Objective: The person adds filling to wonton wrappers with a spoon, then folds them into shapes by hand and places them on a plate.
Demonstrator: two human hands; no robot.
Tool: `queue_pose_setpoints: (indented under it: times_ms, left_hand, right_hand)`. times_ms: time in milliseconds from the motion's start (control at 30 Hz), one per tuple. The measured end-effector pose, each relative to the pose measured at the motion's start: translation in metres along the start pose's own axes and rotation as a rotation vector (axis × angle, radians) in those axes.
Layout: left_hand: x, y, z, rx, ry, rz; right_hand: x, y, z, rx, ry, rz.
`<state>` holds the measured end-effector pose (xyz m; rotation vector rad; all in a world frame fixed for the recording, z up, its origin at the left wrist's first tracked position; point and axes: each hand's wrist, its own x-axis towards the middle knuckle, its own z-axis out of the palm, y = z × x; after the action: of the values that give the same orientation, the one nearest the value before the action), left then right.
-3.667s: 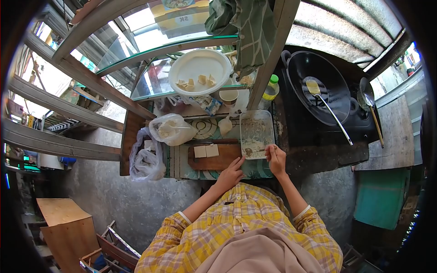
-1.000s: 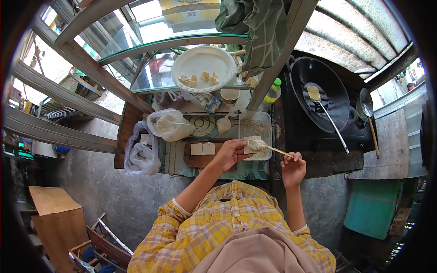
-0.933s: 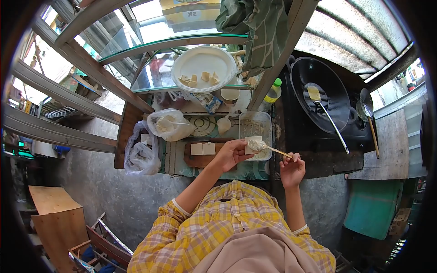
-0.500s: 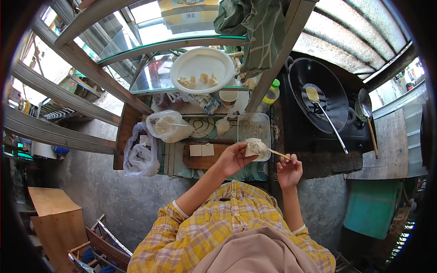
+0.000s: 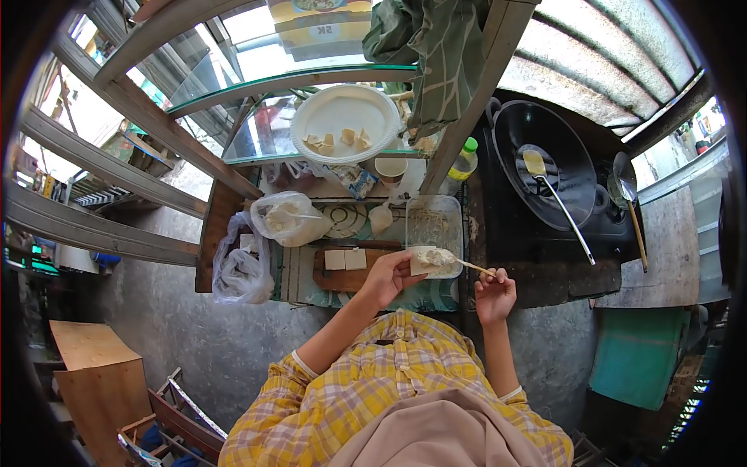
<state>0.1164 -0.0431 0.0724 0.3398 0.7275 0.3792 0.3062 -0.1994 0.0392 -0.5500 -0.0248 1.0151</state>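
Note:
My left hand [image 5: 387, 280] pinches a square, pale dough wrapper [image 5: 417, 270] by its left side. Pale filling lies on the wrapper, where the head of a spoon [image 5: 476, 268] rests. The spoon's thin handle is held between the fingertips of my right hand [image 5: 495, 299]. Just beyond the wrapper stands a clear plastic container [image 5: 418, 212] with traces of filling inside. Left of my left hand, two piles of square wrappers [image 5: 345, 259] lie on a wooden board [image 5: 321, 280].
A white plate [image 5: 327, 101] with several folded dough pieces [image 5: 355, 138] stands on the glass shelf. Plastic bags [image 5: 243, 279] sit at the left. A black wok [image 5: 517, 136] holding a spatula [image 5: 560, 204] is on the stove at the right, beside a skimmer [image 5: 625, 183] and a bottle [image 5: 464, 159].
My left hand has shifted slightly left and down with the wrapper, which lies flatter now. The spoon has followed to the left, its head on the wrapper.

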Motion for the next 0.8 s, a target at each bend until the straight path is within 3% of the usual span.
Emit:
queue_pose_setpoints:
  times_ms: [533,800]
  left_hand:
    - [0.015,-0.016,-0.033,0.284,0.111,0.170]
    - [0.036,-0.032,-0.055,0.517,0.164,0.436]
  right_hand:
    - [-0.005,0.015,-0.016,-0.054,0.138,0.015]
    - [-0.005,0.013,-0.020,-0.198,0.236,-0.012]
